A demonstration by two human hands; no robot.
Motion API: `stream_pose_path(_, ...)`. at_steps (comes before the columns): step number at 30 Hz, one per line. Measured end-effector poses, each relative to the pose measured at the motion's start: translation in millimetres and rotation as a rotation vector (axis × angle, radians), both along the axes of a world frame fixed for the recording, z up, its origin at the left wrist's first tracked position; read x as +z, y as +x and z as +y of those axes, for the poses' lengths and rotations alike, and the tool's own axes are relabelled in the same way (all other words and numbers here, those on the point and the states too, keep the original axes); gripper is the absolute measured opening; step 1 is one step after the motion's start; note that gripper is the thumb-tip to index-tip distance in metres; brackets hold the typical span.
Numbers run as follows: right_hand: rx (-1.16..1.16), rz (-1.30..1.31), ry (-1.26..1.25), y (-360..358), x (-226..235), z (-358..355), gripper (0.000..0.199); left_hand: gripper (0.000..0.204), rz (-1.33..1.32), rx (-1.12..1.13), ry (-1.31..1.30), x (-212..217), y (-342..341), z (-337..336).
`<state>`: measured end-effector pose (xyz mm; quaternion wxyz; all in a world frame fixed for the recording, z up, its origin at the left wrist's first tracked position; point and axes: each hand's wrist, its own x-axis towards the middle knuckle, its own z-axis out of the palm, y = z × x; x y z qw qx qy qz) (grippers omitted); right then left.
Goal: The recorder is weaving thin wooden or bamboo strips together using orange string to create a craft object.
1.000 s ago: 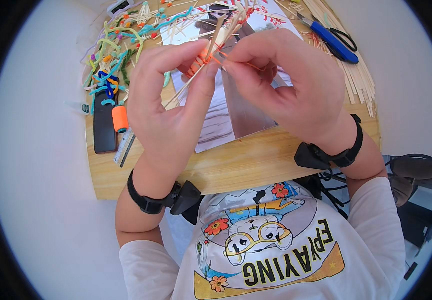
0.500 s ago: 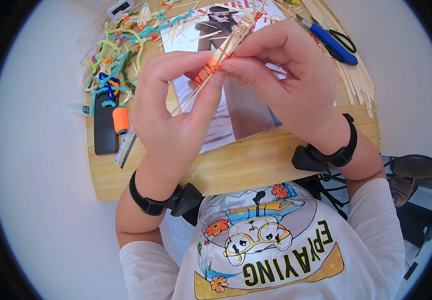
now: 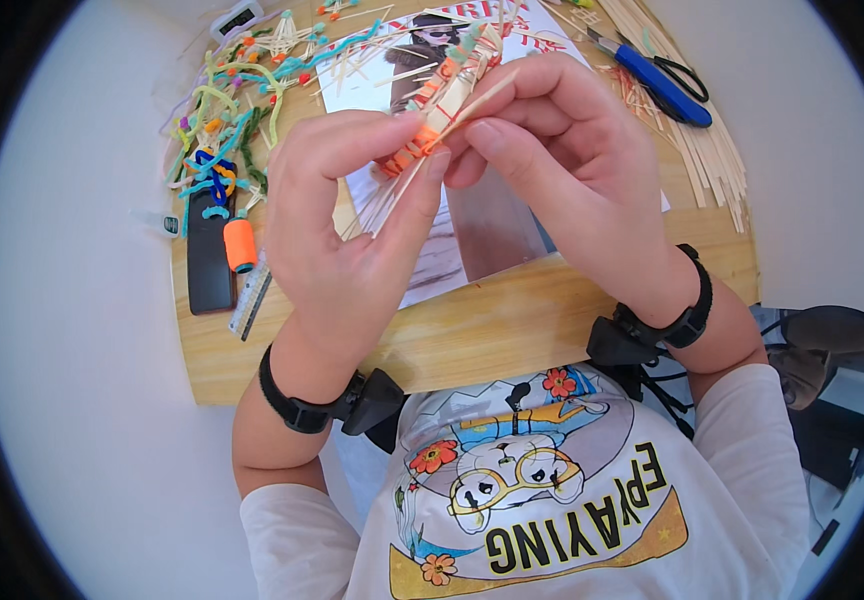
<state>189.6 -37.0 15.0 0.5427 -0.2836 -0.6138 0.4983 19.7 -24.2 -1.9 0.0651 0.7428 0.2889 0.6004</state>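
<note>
Over the magazine I hold a slender bundle of pale wooden sticks, tilted up toward the far right. Orange thread is wound around its near part, and small green and orange bits line its far part. My left hand pinches the wrapped part between thumb and fingers, with thin stick ends jutting out below. My right hand is curled against the bundle's right side, its thumb and index finger about a slanting stick end. Its fingertips are partly hidden behind the bundle.
A magazine lies on the wooden table. At left are tangled pipe cleaners, a dark phone, an orange thread spool and a ruler. At right lie blue-handled pliers and loose wooden strips.
My right thumb and index finger have parted from their tight pinch at the orange thread and shifted slightly right. The bundle has turned, showing more of its green and orange side.
</note>
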Motion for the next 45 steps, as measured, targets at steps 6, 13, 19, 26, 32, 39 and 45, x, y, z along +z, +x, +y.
stream_pose_path(6, -0.032, -0.009, -0.136, -1.4, 4.4, -5.5, 0.014, 0.031, 0.064, 0.036, 0.059, -0.2, 0.0, -1.0)
stream_pose_path(13, 0.082, 0.122, -0.286, 2.9, -3.7, -1.5, 0.013, 0.032, 0.112, 0.047, 0.107, 0.1, 0.5, -0.3)
stream_pose_path(19, 0.194, 0.256, -0.482, 3.3, -3.0, -2.2, 0.028, 0.027, 0.273, 0.172, 0.245, 9.1, -7.2, -2.0)
stream_pose_path(26, 0.367, 0.431, -0.443, 12.8, 1.6, -2.3, 0.051, 0.031, 0.451, 0.294, 0.343, 11.8, -11.6, -5.4)
stream_pose_path(32, 0.289, 0.279, -0.444, 16.4, 6.5, -2.0, 0.039, 0.026, 0.497, 0.354, 0.387, 14.2, -7.0, -10.2)
stream_pose_path(39, 0.097, 0.222, -0.371, 18.9, 8.1, 2.0, 0.028, 0.034, 0.541, 0.322, 0.368, 15.4, -1.7, -3.3)
stream_pose_path(45, 0.034, 0.131, -0.286, 19.6, 4.1, 3.3, 0.027, 0.033, 0.575, 0.240, 0.182, 24.0, -3.5, -10.4)
